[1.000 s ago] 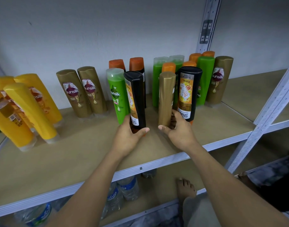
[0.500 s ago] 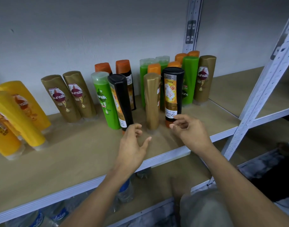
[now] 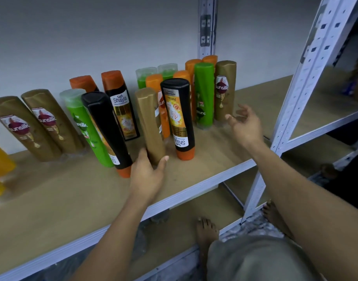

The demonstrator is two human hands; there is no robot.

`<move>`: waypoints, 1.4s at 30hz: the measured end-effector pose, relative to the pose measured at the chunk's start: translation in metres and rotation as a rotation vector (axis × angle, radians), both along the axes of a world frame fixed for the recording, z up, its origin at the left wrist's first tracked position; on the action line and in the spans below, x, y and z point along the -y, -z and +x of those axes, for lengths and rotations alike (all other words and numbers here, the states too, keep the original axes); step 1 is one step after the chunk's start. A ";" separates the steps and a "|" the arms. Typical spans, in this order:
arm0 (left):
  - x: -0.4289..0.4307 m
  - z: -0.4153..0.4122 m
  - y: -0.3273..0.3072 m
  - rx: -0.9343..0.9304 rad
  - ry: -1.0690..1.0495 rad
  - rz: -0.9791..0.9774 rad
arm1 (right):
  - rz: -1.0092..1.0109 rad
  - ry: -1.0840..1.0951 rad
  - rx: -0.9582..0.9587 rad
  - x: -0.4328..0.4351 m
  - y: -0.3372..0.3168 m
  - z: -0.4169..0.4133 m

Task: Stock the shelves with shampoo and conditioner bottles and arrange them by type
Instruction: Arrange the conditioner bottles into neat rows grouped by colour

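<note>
left hand [image 3: 147, 175] clamped round the base of front gold bottle [image 3: 149, 122], thumb on one side and fingers on the other. Bottle stands roughly upright near the shelf [image 3: 52, 199] front edge. Left black bottle [image 3: 107, 128] is just beside it, tilted, orange cap down. Right black bottle [image 3: 178, 116] is on its other side, upright. right hand [image 3: 243, 124] is off everything, fingers loose and apart, near green bottle [image 3: 203, 94] and right gold bottle [image 3: 223, 92] towards the shelf's right edge. More green, orange and gold ones along the back edge.

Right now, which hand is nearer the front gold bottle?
Left. The left hand grips front gold bottle at its base; right hand hovers beyond the upright black bottle.
</note>
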State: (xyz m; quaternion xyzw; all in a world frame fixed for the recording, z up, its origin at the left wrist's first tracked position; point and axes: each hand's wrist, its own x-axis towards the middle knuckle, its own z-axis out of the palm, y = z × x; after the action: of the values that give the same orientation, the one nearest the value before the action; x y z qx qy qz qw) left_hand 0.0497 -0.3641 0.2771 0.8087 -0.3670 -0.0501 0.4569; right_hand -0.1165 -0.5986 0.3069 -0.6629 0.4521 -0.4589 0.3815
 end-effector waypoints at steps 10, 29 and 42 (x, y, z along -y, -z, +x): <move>0.003 -0.001 0.001 0.000 -0.032 0.008 | 0.054 -0.095 0.053 0.069 0.021 0.039; -0.010 -0.011 -0.011 -0.055 0.037 -0.097 | 0.046 -0.138 0.235 -0.126 -0.003 -0.024; -0.090 -0.008 0.001 -0.244 0.082 -0.196 | -0.019 -0.386 0.074 -0.214 0.003 0.026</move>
State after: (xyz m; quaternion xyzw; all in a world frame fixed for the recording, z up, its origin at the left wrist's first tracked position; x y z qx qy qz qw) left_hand 0.0420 -0.2746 0.2760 0.7325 -0.3449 -0.1305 0.5723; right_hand -0.0907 -0.3842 0.3042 -0.7235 0.2980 -0.4055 0.4725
